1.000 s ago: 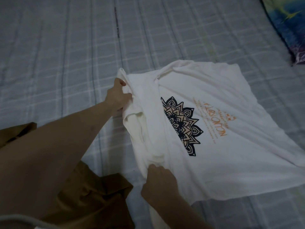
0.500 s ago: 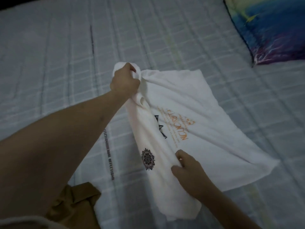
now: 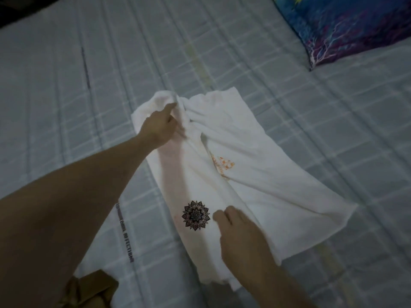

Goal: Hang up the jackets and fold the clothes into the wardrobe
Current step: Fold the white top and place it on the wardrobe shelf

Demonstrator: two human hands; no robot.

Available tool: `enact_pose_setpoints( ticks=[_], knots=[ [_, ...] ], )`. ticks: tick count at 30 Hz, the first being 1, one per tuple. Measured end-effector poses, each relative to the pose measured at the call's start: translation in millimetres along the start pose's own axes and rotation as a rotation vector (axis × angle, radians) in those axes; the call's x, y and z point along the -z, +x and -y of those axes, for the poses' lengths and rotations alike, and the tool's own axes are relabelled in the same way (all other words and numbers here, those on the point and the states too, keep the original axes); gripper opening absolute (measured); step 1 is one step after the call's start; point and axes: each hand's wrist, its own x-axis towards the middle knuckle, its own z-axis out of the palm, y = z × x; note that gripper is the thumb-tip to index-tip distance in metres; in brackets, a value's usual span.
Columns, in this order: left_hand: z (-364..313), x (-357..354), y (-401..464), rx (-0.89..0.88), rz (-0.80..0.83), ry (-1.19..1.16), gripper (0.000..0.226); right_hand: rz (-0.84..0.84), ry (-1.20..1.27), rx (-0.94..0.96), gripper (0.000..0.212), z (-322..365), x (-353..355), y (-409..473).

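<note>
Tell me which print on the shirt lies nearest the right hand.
The black mandala print, just left of the right hand; the orange print sits farther up the white shirt.

We were in a bedroom at home: a wide bed [image 3: 289, 63] under a pale grey checked sheet filled our whole view, a pillow in a blue and purple printed case [image 3: 347, 25] lay at its far right corner, and a white cotton T-shirt [image 3: 255, 174] and a crumpled brown garment [image 3: 93, 290] lay on it.

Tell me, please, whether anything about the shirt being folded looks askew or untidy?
The white T-shirt is bunched near its collar where the left hand grips it, and its folded flap lies crooked; otherwise nothing stands out.
</note>
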Motion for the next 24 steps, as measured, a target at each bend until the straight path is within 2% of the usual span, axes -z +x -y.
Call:
enact_pose_setpoints(
  ticks=[2, 4, 5, 7, 9, 13, 17, 19, 20, 22, 24],
  knots=[
    [11.7, 5.4, -5.2, -0.007, -0.219, 0.023, 0.057, 0.031, -0.021, -0.035, 0.042, 20.6, -16.9, -5.0],
    [19.1, 4.5, -6.9, 0.131, -0.359, 0.009, 0.058, 0.1, -0.04, -0.141, 0.031, 40.4, -30.2, -5.9],
    [22.6, 3.4, -6.8, 0.23, -0.375, 0.008, 0.06, 0.137, -0.052, -0.177, 0.031, 47.9, -37.8, -5.5],
    [30.5, 1.8, -1.7, 0.406, -0.339, -0.067, 0.065, 0.203, -0.135, -0.253, 0.028, 56.1, -48.6, -2.2],
    [36.4, 2.4, 8.9, 0.494, -0.261, -0.169, 0.072, 0.254, -0.186, -0.315, 0.027, 59.5, -52.2, 1.3],
    [41.5, 6.0, 25.9, 0.447, -0.113, -0.338, 0.085, 0.235, -0.2, -0.423, 0.029, 63.7, -60.5, 7.1],
    [47.8, 11.4, 29.4, 0.39, 0.0, -0.12, 0.074, 0.305, -0.151, -0.46, 0.03, 64.6, -64.5, 11.2],
    [52.4, 14.7, 26.0, 0.377, 0.005, -0.04, 0.068, 0.345, -0.139, -0.447, 0.011, 66.4, -61.5, 15.9],
    [55.8, 16.1, 22.6, 0.388, -0.002, -0.041, 0.066, 0.314, -0.155, -0.412, 0.012, 65.8, -59.3, 16.5],
    [66.9, 18.9, 7.8, 0.421, -0.003, -0.072, 0.065, 0.336, -0.211, -0.307, 0.043, 57.1, -44.0, 14.4],
    [82.7, 21.3, -19.6, 0.458, 0.023, -0.092, 0.065, 0.331, -0.353, -0.231, 0.05, 44.6, -24.7, 10.3]
  ],
)
